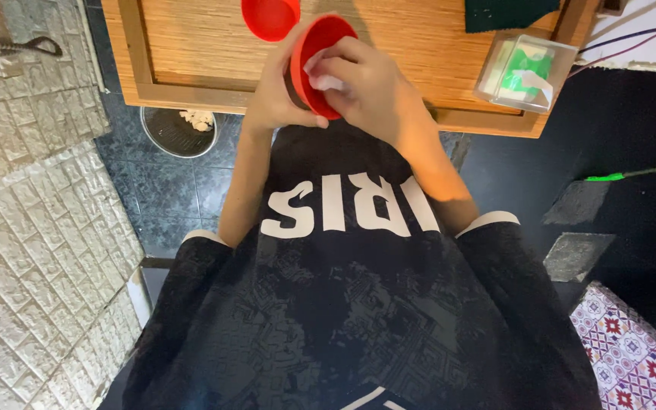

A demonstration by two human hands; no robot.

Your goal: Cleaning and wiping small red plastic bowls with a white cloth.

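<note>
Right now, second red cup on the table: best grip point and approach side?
Take the second red cup by its outer wall just under the rim, coming from the left. It sits on the wooden table partly cropped by the frame's top edge. The left hand and right hand holding the other red cup crowd its right and near sides.

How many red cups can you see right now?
2. One red cup is tilted in the left hand, with the right hand pressing a white cloth inside. The other red cup sits on the wooden table. More may lie outside the view.
</note>
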